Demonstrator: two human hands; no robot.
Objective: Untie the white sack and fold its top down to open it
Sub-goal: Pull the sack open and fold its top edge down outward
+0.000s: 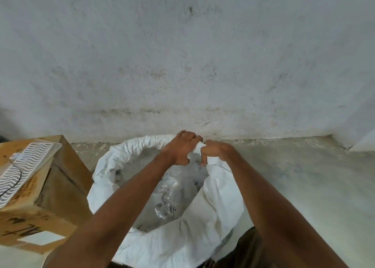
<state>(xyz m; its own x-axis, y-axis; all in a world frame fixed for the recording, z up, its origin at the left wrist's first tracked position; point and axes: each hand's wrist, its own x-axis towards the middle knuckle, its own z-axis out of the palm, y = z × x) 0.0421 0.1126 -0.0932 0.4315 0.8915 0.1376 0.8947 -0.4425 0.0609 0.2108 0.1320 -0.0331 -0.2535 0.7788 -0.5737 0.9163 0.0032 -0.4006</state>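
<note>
The white sack (113, 162) stands on the floor in front of me, its mouth open and its top rolled down into a thick rim on the left and near sides. Clear plastic packets (168, 198) fill the inside. Both hands meet at the sack's far rim, close to the wall. My left hand (180, 148) is shut on the rolled white fabric there, fingers curled over it. My right hand (215, 152) grips the same rim just to the right, thumb and fingers pinching the cloth. My forearms cross over the sack's opening.
A brown cardboard box (60, 182) stands just left of the sack, with a white wavy-patterned tray (24, 170) and a black cord on top. A stained grey wall (182, 64) rises directly behind the sack. Bare concrete floor (304, 176) extends to the right.
</note>
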